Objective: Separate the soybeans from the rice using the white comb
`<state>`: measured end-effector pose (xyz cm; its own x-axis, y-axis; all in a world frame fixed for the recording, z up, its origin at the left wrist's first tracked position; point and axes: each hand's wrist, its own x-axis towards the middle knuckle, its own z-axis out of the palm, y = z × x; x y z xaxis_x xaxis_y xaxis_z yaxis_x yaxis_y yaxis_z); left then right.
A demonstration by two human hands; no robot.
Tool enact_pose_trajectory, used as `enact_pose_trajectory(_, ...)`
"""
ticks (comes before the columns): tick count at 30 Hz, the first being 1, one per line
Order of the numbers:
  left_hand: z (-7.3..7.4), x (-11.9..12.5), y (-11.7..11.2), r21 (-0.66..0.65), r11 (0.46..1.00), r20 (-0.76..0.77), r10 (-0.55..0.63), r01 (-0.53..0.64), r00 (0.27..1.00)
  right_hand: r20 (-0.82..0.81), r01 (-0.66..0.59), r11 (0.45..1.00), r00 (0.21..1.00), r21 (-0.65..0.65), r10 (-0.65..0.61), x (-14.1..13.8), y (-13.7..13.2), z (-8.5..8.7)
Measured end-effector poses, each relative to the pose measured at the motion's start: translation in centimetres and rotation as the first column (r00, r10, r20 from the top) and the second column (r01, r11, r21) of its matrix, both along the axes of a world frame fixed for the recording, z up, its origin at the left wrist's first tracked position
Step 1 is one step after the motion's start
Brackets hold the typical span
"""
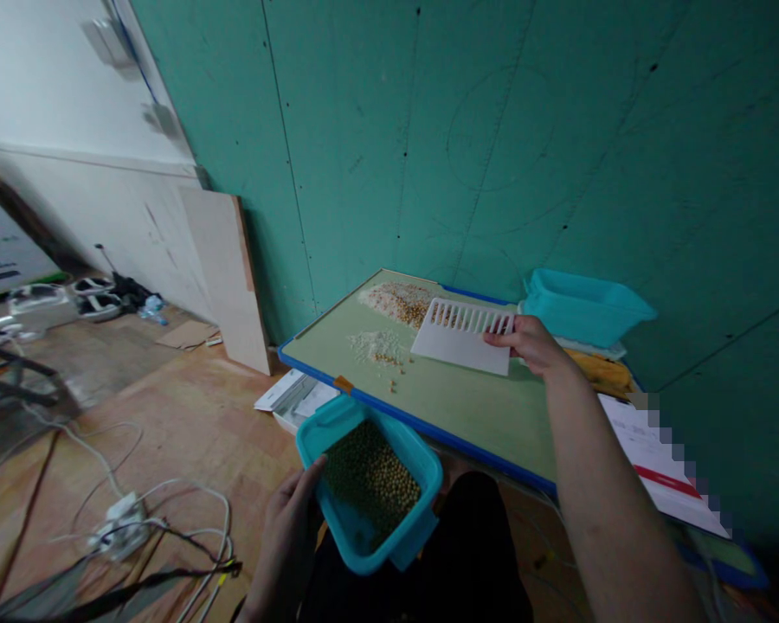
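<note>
My left hand (292, 506) grips the left rim of a teal plastic tub (428, 467), held tilted above my lap by the table's front edge. Inside it lie small dark green beans (354, 459) and pale yellow soybeans (393, 480). In my right hand (529, 342) is a flat white slotted scoop (460, 344), its fingers closed round the right end. The scoop is over the table top, its slots toward the wall. A mound of white grains mixed with soybeans (395, 298) lies just left of it, with a smaller scatter of white grains (373, 346) nearer me.
The pale green table (441, 402) has a blue edge and stands against a green wall (389, 156). An upside-placed view shows another teal tub (581, 307) at the back right, near a yellow cloth (601, 372) and a printed sheet (655, 459). Cables and a power strip (123, 523) lie on the floor.
</note>
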<state>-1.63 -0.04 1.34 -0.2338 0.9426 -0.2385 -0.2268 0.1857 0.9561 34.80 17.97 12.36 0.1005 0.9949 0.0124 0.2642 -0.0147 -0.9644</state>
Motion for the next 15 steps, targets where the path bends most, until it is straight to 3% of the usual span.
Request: enact_pose_trajectory(15, 0.0, 0.5, 0.2, -0.087, 0.995, 0.152, 0.061, -0.048, 0.987, -0.023, -0.180, 0.982, 0.984, -0.062, 0.179, -1.2, -0.5, 0.3)
